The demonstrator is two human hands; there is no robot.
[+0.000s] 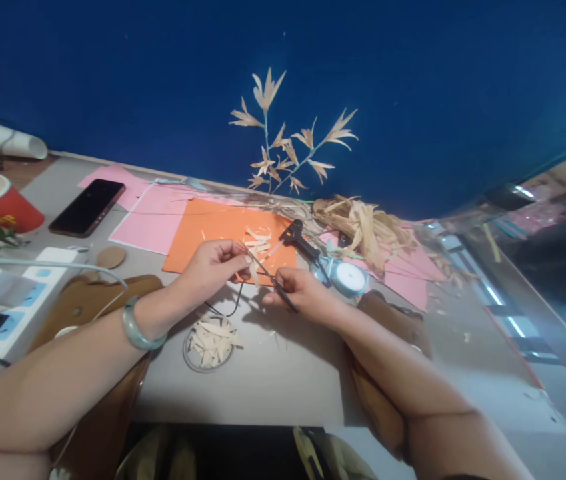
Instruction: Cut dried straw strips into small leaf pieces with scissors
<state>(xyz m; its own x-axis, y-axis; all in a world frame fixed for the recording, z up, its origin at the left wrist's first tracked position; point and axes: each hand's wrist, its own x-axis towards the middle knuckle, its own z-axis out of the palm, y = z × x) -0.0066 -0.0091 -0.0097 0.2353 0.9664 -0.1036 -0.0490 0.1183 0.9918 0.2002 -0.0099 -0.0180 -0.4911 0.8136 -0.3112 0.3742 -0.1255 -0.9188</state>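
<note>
My left hand (223,261) is closed in a pinch at the near edge of the orange sheet (197,227). A pale strip of dried husk (255,273) hangs at its fingertips. My right hand (299,291) grips dark, slim tweezers (283,292), whose tip reaches to the left fingers. Just beyond, several cut husk strips (259,241) lie on the orange sheet beside a black glue gun (301,237). Below my left hand, a small round dish (187,357) holds many pale husk pieces (213,341).
Husk flowers on a branching stem (267,137) stand against the blue wall. Dried husks (363,227) are heaped at the back right, near a light-blue round reel (349,277). On the left are a phone (87,207), a red paper cup (0,203) and a power strip (17,313).
</note>
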